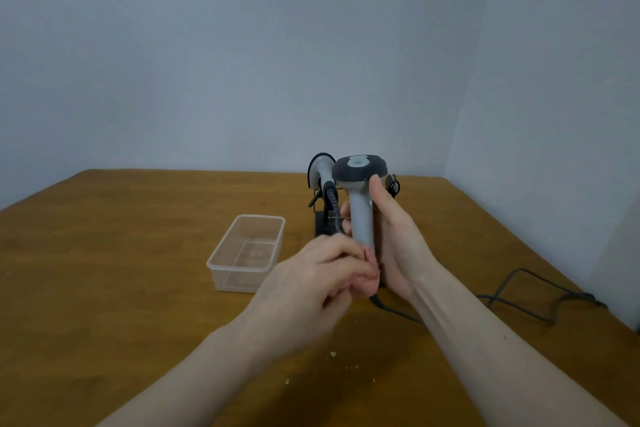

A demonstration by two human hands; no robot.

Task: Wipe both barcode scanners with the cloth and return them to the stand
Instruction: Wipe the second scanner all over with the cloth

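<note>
Your right hand (391,236) wraps the pale handle of one scanner (362,198), held upright above the wooden table (121,253). Your left hand (325,277) curls at the handle's base; no cloth shows. The second scanner (323,173) sits in the stand (322,218) behind. Smooth, rigid plastic probably feels light and slick, so grip mid-handle and mind the trailing cable (519,291).

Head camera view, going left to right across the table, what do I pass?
Clear plastic tub → left hand → scanner gripped upright in the right hand → loose cable trailing to the right edge. The second scanner and the stand sit behind the held one, so I left them out.
</note>
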